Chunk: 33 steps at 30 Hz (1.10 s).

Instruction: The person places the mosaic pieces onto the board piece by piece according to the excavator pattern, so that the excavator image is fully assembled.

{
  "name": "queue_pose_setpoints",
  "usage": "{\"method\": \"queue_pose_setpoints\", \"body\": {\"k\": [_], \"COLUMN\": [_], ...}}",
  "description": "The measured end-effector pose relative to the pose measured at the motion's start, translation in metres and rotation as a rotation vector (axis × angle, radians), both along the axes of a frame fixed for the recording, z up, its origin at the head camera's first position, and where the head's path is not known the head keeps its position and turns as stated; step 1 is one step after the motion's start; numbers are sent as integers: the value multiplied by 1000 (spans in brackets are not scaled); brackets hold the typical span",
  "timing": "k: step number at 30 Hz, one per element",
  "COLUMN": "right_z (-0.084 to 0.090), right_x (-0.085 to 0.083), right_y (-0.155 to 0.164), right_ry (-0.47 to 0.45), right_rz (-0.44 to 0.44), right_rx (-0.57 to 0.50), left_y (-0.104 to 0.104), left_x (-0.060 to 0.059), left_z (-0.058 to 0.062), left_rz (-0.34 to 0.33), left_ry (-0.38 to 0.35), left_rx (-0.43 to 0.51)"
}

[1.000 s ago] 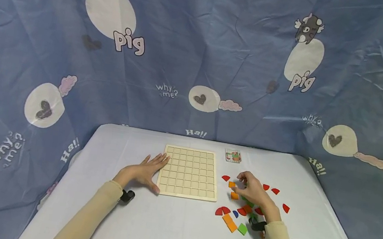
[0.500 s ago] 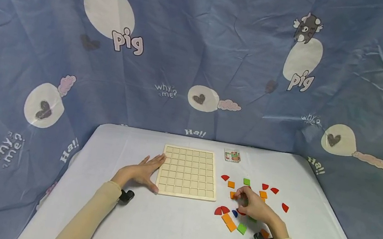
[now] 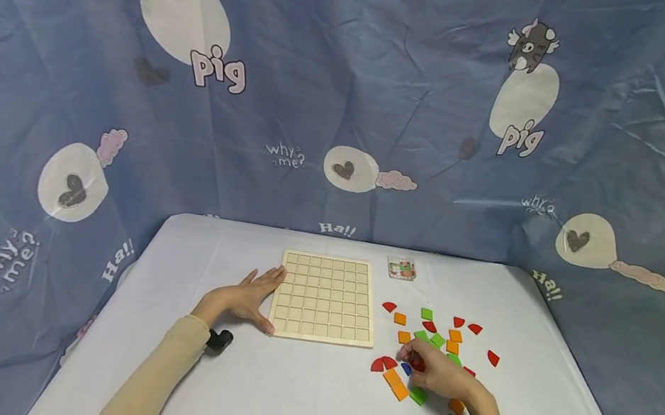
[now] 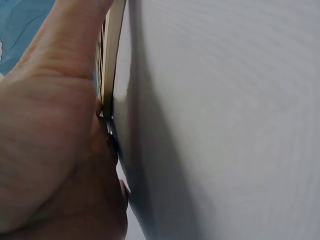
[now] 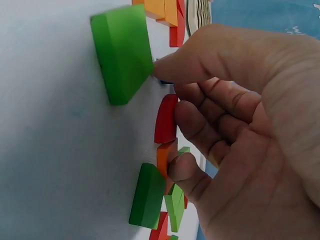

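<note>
My left hand [image 3: 248, 297] lies spread along the left side of a pale wooden grid board [image 3: 328, 300], fingertips and thumb right at its edge. The board's edge [image 4: 114, 45] rises past this hand in the left wrist view. Over the scattered pieces, my right hand [image 3: 440, 372] reaches down with bent fingers, thumb and fingertips apart. A small blue half-round piece [image 3: 406, 368] lies between them, mostly hidden behind the thumb in the right wrist view. Close by the fingers are a red quarter-round piece [image 5: 166, 119] and an orange piece [image 5: 167, 160]; a green square [image 5: 122, 52] is beside the thumb.
More red, orange and green pieces lie around the right hand, including two orange squares [image 3: 396, 384] and a red piece [image 3: 493, 358] farther right. A small printed card [image 3: 401, 268] is behind the board's right corner. A blue patterned cloth [image 3: 299, 88] hangs behind the white table [image 3: 278, 400].
My right hand has moved down and toward the front over the pieces, to the blue half-round piece, uncovering green and orange squares behind it. The left hand keeps its place at the board.
</note>
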State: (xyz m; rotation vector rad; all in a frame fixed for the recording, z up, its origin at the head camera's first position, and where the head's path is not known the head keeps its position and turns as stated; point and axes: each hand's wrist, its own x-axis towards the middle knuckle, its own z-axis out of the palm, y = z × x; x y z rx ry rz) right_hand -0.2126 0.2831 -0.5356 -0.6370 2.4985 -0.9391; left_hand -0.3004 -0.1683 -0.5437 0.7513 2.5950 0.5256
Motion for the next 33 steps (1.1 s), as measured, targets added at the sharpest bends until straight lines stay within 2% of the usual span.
{"method": "queue_pose_setpoints", "body": {"k": [6,15,33], "right_z": [0,-1,-4], "right_x": [-1,-3,-3], "right_y": [-2,-1,-13], "right_ry": [30,16,60], "right_rz": [10,23,-96], "right_rx": [18,11,118], "left_y": [-1,0,0], "left_x": [-1,2,0], "left_z": [1,2,-1], "left_rz": [3,-4,11], "left_ry": [1,1,-30], "left_rx": [-2,-4,59]}}
